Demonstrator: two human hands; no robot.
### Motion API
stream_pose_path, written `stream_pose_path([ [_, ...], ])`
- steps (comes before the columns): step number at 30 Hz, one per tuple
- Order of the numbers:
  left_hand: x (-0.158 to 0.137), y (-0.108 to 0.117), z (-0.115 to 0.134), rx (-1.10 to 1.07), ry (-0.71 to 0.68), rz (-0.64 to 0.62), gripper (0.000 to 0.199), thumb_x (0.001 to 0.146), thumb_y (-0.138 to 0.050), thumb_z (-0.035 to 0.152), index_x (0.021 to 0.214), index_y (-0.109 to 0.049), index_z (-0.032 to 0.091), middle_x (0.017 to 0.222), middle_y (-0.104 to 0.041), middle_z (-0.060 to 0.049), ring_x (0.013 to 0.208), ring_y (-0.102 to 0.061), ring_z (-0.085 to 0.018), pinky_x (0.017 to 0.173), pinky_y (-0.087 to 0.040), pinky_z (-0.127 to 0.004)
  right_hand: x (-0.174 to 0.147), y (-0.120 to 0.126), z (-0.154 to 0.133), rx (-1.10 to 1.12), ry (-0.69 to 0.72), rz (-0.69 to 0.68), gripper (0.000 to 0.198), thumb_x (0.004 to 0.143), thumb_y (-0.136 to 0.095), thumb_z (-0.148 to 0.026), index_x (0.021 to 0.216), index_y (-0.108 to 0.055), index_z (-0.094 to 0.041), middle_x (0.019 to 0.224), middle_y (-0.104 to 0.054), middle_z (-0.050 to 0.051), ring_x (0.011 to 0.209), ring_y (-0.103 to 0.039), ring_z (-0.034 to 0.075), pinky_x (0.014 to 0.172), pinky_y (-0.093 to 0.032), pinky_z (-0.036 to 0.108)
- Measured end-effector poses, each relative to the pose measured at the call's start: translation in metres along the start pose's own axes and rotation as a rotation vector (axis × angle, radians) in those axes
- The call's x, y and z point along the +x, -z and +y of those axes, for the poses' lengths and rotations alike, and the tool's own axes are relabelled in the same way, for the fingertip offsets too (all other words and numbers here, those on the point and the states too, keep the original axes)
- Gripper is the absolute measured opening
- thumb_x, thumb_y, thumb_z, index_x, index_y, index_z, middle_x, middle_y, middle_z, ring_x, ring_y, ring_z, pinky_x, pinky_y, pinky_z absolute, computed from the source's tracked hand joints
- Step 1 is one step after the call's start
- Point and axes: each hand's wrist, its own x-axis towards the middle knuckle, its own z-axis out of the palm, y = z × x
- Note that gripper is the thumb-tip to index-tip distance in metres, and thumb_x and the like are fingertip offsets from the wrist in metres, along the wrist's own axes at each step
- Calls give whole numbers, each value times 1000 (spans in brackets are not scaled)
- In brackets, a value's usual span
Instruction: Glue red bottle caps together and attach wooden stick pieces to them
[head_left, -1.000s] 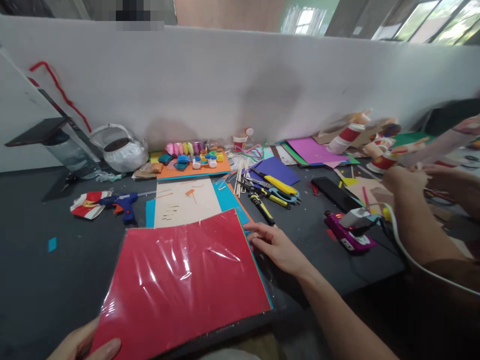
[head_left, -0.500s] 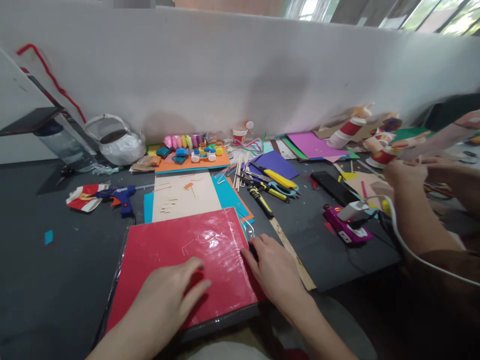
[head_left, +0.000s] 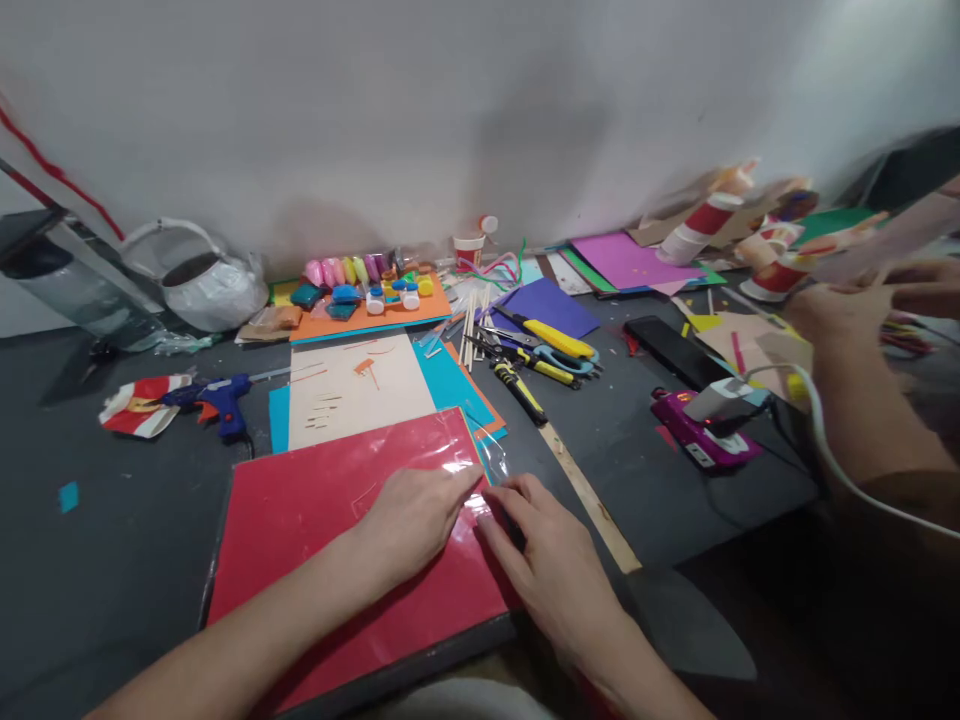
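A stack of red paper (head_left: 300,560) in a clear plastic sleeve (head_left: 495,462) lies at the table's front edge, its surface shiny. My left hand (head_left: 416,520) reaches across the stack, with its fingers pressed together at the sleeve's right edge. My right hand (head_left: 559,570) is at that same edge, thumb and fingers curled in on the plastic. The two hands' fingertips nearly meet there. The exact grip of the fingertips is partly hidden.
Behind the stack are a cream sheet (head_left: 337,400), a blue glue gun (head_left: 225,400), clay packs (head_left: 345,270), a yellow-handled cutter (head_left: 559,338) and pliers (head_left: 551,370). A wooden strip (head_left: 592,500) lies to the right, beside a purple power adapter (head_left: 701,430). Another person's hands (head_left: 847,310) work at far right.
My left hand has moved right and forward across the red stack to its right edge, its fingers closing together. My right hand stays at the edge. The view has shifted slightly.
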Motion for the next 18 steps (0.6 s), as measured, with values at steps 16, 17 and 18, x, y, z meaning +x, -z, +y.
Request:
stream_pose_path([
  [16, 16, 14, -10, 193, -220, -76, 12, 94, -42, 16, 99, -51, 22, 81, -67, -1, 68, -65, -22, 51, -36, -30, -5, -1, 3, 146, -38, -32, 23, 95, -53, -30, 115, -61, -20, 102, -65, 8, 93, -60, 26, 82, -50, 44],
  [17, 15, 13, -12, 185, -222, -71, 12, 94, -42, 16, 99, -51, 22, 81, -66, -1, 69, -65, -22, 52, -37, -30, -5, -1, 4, 148, -37, -36, 24, 95, -52, -30, 115, -60, -20, 102, -65, 8, 93, -60, 26, 83, -50, 44],
  [18, 14, 12, -13, 172, -223, -65, 13, 94, -41, 16, 100, -51, 22, 81, -66, -1, 70, -65, -21, 54, -39, -30, -4, -1, 5, 149, -35, -38, 24, 96, -52, -29, 116, -60, -19, 102, -64, 9, 93, -59, 26, 84, -49, 44],
])
